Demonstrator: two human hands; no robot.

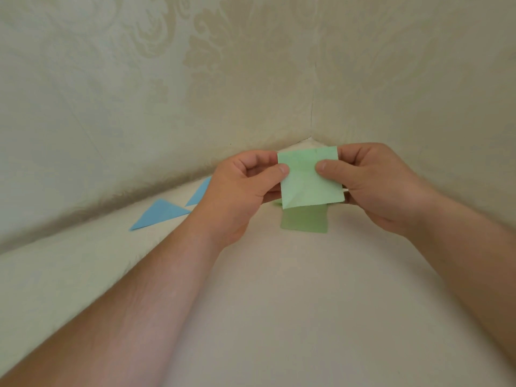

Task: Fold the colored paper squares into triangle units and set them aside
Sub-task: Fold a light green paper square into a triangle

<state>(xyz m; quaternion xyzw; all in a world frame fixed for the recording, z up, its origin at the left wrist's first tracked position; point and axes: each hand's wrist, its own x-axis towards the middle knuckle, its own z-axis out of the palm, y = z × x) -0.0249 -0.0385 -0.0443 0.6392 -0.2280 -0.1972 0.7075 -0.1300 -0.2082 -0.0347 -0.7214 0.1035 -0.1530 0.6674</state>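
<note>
Far left of the grip, two blue triangles lie flat on the cream cloth (pixel 279 303): the nearer triangle (pixel 159 214) lies well apart from the hands, and the second triangle (pixel 201 191) sits just beyond it, its right end hidden behind the left wrist. The left hand (pixel 240 188) comes next, fingers curled, its thumb (pixel 275 171) pressed on the front of the green square (pixel 310 178) near the left edge, with the other fingers tucked behind the sheet, so it pinches the paper. The square is held up off the cloth between both hands, facing the camera and slightly tilted, with faint creases across it, one running level between the two thumbs and slanting ones in the lower left corner. Directly below the grip, another green sheet (pixel 304 219) lies on the cloth in shadow; whether the lower edge of the held square touches it cannot be told. On the right side, the right hand (pixel 374 182) mirrors the left: its thumb (pixel 326 167) lies on the front of the square near the right edge, fingers curled behind, pinching it. Patterned cream fabric (pixel 167 79) rises behind the grip and meets in a corner just above the square.
</note>
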